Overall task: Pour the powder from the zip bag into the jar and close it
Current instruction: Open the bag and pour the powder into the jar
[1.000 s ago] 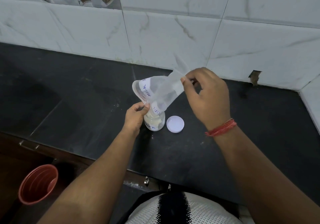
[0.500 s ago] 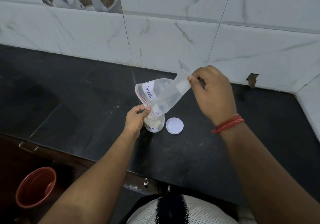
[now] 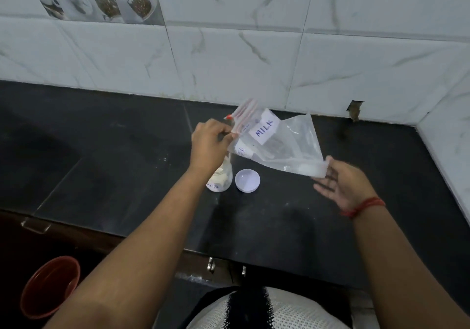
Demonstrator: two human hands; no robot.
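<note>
A clear zip bag [image 3: 287, 148] with a white "MILK" label is stretched almost flat above the black counter [image 3: 127, 165]. My left hand [image 3: 209, 144] pinches its red-striped zip end, above the jar. My right hand [image 3: 342, 186] is low on the right, palm up and fingers spread, with the thumb nipping the bag's bottom corner. A little white powder sits along that bottom edge. The small glass jar [image 3: 222, 178] stands on the counter under my left wrist, with pale powder inside and its mouth hidden. Its white lid [image 3: 247, 180] lies beside it on the right.
A marble-tiled wall [image 3: 254, 61] runs along the back of the counter and turns a corner at the right. A red bucket [image 3: 48, 288] stands on the floor at lower left. Cabinet handles [image 3: 211, 263] show under the counter's front edge.
The bag was tipped mouth-down over the jar. It has since swung up off the jar and lies nearly level. My right hand dropped down to the right, and my left hand rose with the zip end.
</note>
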